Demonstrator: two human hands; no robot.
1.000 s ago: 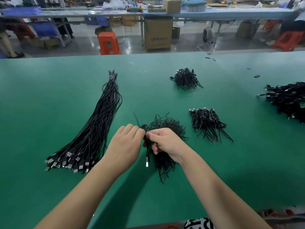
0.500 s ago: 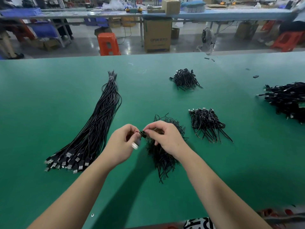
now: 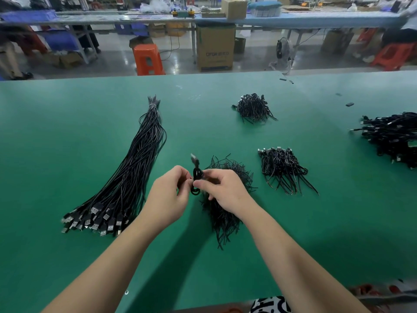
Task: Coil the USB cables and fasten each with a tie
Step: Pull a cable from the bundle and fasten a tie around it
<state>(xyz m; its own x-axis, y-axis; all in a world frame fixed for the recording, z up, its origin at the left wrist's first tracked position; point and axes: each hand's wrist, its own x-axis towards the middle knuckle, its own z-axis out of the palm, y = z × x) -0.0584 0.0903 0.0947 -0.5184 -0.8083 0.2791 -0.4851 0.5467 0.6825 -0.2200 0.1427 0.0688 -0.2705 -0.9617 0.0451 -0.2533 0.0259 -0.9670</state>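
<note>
Green table [image 3: 67, 154], left hand [image 3: 168, 199] and right hand [image 3: 225, 193] both pinching coiled cable [image 3: 195, 177], tie pile [image 3: 223, 213] beneath

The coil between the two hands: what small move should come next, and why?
Probably twist the tie shut around the coil. Both hands, left and right, pinch the coil above the table, with its plug sticking up. It looks wound, but whether a tie is already on it cannot be seen.
</note>
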